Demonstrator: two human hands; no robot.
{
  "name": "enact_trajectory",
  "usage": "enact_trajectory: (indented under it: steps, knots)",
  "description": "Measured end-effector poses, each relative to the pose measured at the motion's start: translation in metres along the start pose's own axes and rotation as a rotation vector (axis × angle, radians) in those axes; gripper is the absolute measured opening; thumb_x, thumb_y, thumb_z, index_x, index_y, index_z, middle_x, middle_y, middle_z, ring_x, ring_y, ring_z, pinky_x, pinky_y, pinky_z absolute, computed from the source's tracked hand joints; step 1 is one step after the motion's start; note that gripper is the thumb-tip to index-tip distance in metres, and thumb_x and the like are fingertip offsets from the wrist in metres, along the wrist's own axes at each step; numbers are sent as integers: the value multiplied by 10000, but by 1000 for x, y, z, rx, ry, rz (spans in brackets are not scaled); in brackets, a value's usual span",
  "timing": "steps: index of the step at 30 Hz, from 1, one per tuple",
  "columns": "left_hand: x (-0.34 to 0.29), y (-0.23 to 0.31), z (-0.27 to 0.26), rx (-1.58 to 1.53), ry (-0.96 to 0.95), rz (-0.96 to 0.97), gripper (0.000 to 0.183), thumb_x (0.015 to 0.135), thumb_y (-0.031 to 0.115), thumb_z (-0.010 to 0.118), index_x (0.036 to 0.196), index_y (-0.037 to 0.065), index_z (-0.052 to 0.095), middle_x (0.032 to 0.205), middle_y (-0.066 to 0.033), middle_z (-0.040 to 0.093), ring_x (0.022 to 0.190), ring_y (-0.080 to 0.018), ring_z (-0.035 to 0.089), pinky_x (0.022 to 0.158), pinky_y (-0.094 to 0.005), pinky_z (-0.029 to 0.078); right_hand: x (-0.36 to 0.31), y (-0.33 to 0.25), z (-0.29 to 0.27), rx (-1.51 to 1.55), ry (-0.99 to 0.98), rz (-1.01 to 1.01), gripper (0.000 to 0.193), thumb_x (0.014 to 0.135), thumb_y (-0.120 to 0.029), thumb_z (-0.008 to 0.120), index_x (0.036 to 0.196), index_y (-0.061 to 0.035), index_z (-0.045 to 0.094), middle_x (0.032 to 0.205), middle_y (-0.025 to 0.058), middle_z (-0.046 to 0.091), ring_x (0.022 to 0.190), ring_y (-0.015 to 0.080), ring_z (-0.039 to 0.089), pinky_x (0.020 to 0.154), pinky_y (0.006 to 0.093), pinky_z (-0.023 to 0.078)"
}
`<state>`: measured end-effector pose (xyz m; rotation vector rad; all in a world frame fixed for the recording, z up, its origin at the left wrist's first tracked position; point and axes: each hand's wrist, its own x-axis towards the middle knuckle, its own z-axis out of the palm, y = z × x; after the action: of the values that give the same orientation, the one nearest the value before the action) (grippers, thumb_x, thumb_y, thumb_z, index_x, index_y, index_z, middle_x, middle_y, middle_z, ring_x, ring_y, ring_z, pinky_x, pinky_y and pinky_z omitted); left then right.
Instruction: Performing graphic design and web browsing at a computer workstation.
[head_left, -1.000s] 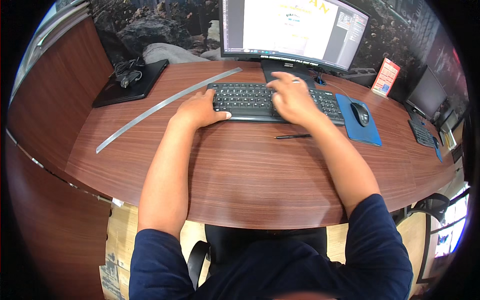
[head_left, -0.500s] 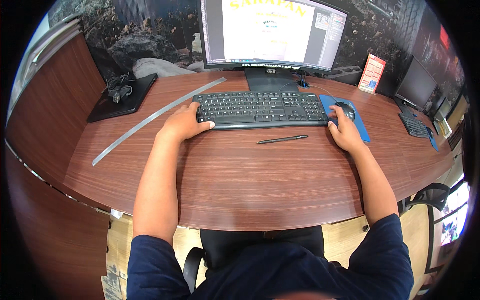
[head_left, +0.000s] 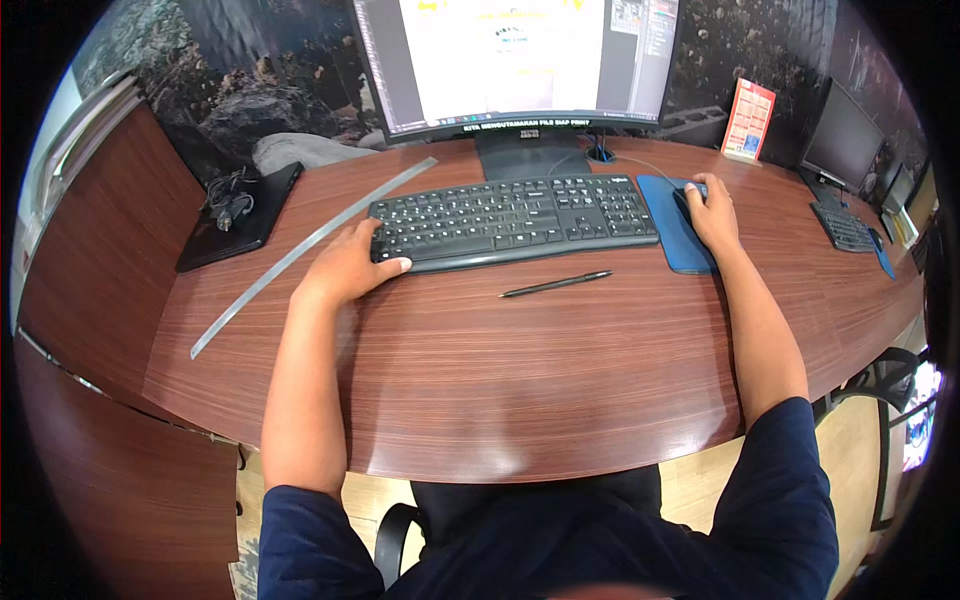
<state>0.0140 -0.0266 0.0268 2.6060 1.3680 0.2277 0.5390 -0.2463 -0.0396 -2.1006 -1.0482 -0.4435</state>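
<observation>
My left hand [head_left: 341,266] rests at the left end of a black keyboard [head_left: 520,215]. Its thumb lies apart from the fingers along the front corner, and the fingertips touch the left-side keys. On the right, my right hand [head_left: 712,212] is closed over a dark computer mouse [head_left: 684,203], which the hand mostly covers. Beneath the mouse lies a blue mouse pad [head_left: 688,246]. A black pen [head_left: 555,284] lies on the desk in front of the keyboard. Behind the keyboard stands a curved monitor [head_left: 515,60] showing a design page with a white sheet.
A long metal ruler [head_left: 310,243] lies slantwise left of the keyboard. Farther left, a closed black laptop [head_left: 262,225] carries a coiled cable with a plug [head_left: 228,203]. An orange-and-white desk calendar [head_left: 748,120] stands back right, near a second monitor [head_left: 843,140] and keyboard [head_left: 841,227].
My right hand has moved from the keyboard's right end and the pad up onto the mouse. My left hand stays at the keyboard's left end. The whole view has shifted and tilted slightly.
</observation>
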Motion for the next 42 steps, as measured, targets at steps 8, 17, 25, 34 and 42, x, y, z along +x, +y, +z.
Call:
enact_trajectory:
  steps: [8, 17, 25, 34, 42]
  knots:
    - [3, -1, 4, -43, 8, 4, 882, 826, 528, 808, 1490, 31, 511, 1469, -265, 555, 1364, -402, 549, 1132, -471, 452, -5, -6, -1, 19, -116, -100, 338, 874, -211, 709, 1177, -65, 674, 1245, 153, 668, 1172, 363, 644, 1003, 452, 507]
    - [0, 3, 4, -40, 0, -15, 867, 831, 536, 805, 1481, 36, 524, 1469, -260, 555, 1360, -403, 552, 1127, -471, 457, -8, -15, -1, 3, -81, -49, 304, 863, -202, 708, 1130, -57, 695, 1226, 147, 678, 1147, 368, 653, 988, 450, 516]
    - [-2, 1, 2, -9, -3, -27, 886, 832, 568, 785, 1496, 48, 514, 1474, -278, 547, 1370, -417, 540, 1143, -480, 444, -6, -11, 3, 59, -106, -174, 291, 891, -189, 680, 1137, -34, 691, 1210, 173, 674, 1149, 373, 646, 1012, 443, 506]
    - [-5, 4, 1, 1, -16, -25, 897, 849, 566, 778, 1506, 31, 485, 1478, -311, 526, 1363, -437, 538, 1144, -480, 437, -8, -9, 5, 121, -77, -253, 263, 875, -121, 733, 1102, 9, 705, 1170, 186, 675, 1128, 374, 649, 1006, 419, 508]
    - [-5, 10, -3, -3, -37, -42, 892, 852, 560, 777, 1510, 33, 485, 1467, -307, 536, 1360, -423, 547, 1135, -481, 450, -6, -12, 1, 94, -88, -242, 282, 871, -131, 741, 1104, 25, 713, 1181, 202, 676, 1125, 383, 652, 1005, 417, 509]
